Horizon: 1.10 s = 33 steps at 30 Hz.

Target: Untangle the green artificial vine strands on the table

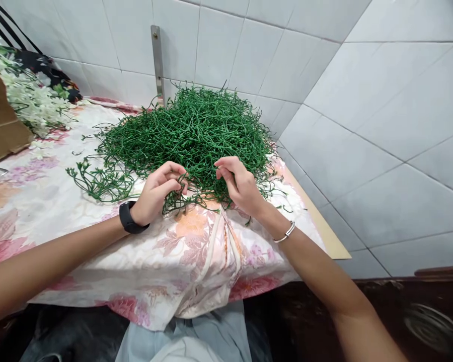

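A large heap of thin green artificial flower stems [196, 125] lies tangled at the back of the table against the tiled wall. At its front edge, my left hand [162, 188] is closed, with thumb and fingers around a green stem near a few loose strands. My right hand [241, 186] is a short way to the right, fingers curled and pinched together in front of the heap. Whatever that pinch holds is too small or hidden to make out. Left of my left hand sits a smaller separate bunch of green stems [101, 183].
A floral cloth [136, 261] covers the table. White artificial flowers [38, 100] are piled at the far left beside a piece of brown cardboard [3, 120]. A metal bracket [157, 60] is fixed to the wall behind. A yellowish board edge [332, 236] sticks out at right.
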### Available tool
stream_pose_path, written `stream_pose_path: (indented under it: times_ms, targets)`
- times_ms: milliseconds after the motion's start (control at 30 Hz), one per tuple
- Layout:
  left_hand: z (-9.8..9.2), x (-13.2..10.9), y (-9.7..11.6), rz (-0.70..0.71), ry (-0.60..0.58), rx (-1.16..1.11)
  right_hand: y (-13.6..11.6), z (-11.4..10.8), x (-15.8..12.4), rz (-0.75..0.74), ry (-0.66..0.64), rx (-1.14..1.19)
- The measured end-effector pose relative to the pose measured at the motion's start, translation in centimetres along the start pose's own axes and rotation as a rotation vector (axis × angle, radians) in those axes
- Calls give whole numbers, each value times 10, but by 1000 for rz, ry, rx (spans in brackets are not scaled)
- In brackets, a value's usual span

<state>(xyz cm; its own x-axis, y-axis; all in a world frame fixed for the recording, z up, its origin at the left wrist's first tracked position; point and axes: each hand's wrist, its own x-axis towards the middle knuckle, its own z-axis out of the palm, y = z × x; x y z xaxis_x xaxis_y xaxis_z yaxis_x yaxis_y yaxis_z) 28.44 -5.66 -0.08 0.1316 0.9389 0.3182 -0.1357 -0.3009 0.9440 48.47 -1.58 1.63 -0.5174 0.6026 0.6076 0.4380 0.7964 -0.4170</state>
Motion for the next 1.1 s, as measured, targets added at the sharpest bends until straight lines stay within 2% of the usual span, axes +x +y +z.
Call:
stream_pose_path:
  times_ms: [100, 233, 400, 533, 767, 1000, 1100]
  targets:
    - [1, 1, 2, 0, -1, -42, 4, -7, 4, -35, 7, -96]
    - [3, 0, 4, -10, -114, -73, -2, -14, 6, -105, 87, -163]
    - [4, -2, 5, 20, -192, -74, -14, -5, 3, -167, -123, -77]
    - [4, -2, 5, 40, -221, -40, -14, 5, 0, -184, -163, -52]
    - [7, -3, 3, 84, -173, 62, -13, 4, 0, -154, -157, -2]
    - [3, -3, 3, 64, -145, 195, -18, 5, -2, -232, -120, -83]
    - [2, -3, 4, 80, -110, 240, -22, 5, -3, -200, -106, -44]
